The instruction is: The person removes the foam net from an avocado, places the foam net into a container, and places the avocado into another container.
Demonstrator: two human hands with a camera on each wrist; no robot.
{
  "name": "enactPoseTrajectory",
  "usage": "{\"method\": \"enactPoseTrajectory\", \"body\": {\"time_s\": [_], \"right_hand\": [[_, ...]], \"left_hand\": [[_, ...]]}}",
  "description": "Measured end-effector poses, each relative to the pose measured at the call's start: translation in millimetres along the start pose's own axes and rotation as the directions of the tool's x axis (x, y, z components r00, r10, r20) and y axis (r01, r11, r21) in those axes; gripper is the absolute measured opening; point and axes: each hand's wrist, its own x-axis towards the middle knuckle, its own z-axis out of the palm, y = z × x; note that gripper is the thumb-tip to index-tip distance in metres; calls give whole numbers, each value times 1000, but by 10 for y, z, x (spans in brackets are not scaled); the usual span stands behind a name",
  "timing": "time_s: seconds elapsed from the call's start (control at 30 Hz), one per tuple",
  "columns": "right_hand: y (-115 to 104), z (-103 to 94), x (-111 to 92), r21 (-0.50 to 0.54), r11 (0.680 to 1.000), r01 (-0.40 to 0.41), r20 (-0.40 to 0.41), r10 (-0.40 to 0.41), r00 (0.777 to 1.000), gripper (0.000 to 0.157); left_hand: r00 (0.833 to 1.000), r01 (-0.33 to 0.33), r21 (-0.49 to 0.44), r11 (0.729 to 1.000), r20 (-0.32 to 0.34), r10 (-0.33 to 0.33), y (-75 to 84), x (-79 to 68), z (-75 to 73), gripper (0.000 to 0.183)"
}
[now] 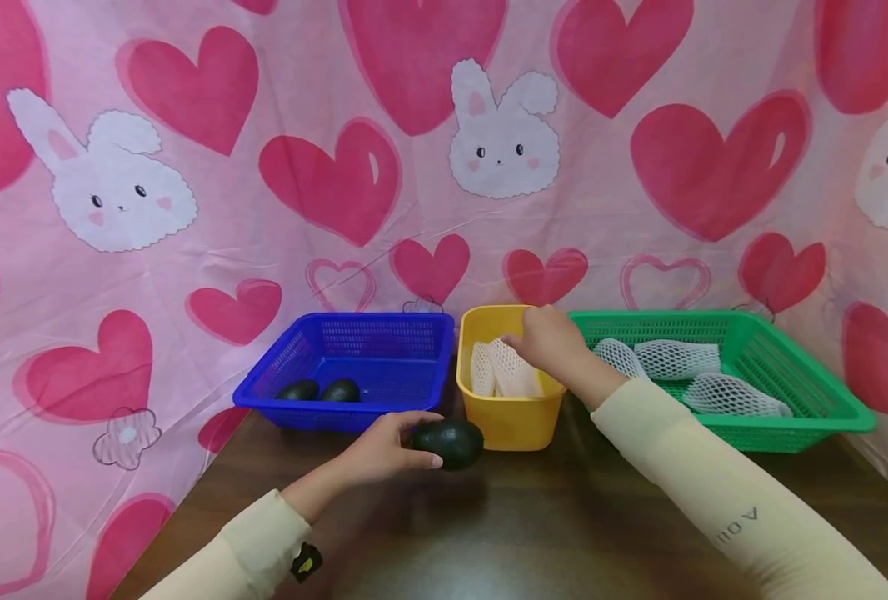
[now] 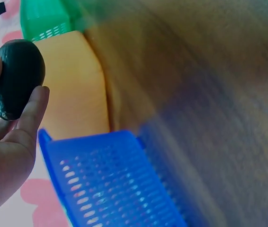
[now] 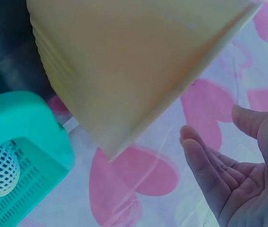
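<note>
In the head view my left hand (image 1: 384,450) grips a dark green avocado (image 1: 450,443) above the table, in front of the gap between the blue basket (image 1: 391,407) and the yellow bin (image 1: 515,425). The left wrist view shows the thumb and fingers around the same avocado (image 2: 19,78). Over the yellow bin's right side is my right hand (image 1: 556,342). White foam net sleeves (image 1: 515,367) stand in that bin, near the fingers. In the right wrist view the right hand (image 3: 238,175) has thumb and fingers apart, holding nothing.
Two avocados (image 1: 341,390) lie in the blue basket. A green basket (image 1: 781,437) on the right holds several things in white foam nets (image 1: 676,358). The baskets stand on a dark wooden table (image 1: 519,525), before a pink heart-and-rabbit cloth (image 1: 414,208).
</note>
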Motion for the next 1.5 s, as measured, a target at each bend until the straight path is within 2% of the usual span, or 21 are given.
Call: {"method": "enactPoseTrajectory", "body": {"time_s": [0.2, 0.5, 0.7, 0.83, 1.03, 1.23, 1.33, 1.5], "right_hand": [[-24, -39, -133, 96, 994, 50, -64, -44, 997, 38], [-285, 34, -330, 247, 964, 103, -90, -83, 993, 37], [-462, 202, -467, 371, 914, 166, -144, -120, 982, 30], [-584, 324, -557, 448, 877, 174, -151, -117, 982, 25], [-741, 482, -691, 603, 792, 93, -13, -107, 994, 26], [-809, 722, -753, 742, 668, -57, 157, -91, 983, 31], [-822, 849, -767, 782, 608, -139, 229, -73, 971, 30], [-838, 999, -767, 824, 527, -209, 263, -28, 964, 36]], "left_hand": [[998, -17, 32, 999, -61, 18, 102, -34, -191, 57], [983, -31, 39, 999, -178, 37, 139, -16, -518, 58], [963, -5, 67, 998, -268, 23, 80, 30, -718, 58], [946, 46, 98, 994, -325, -11, 11, 68, -836, 60], [918, 122, 182, 976, -394, -42, -130, 174, -981, 62], [895, 177, 248, 952, -444, -51, -262, 275, -1067, 61], [889, 190, 283, 940, -456, -42, -342, 311, -1081, 60], [892, 195, 343, 919, -451, -21, -456, 402, -1070, 60]]}}
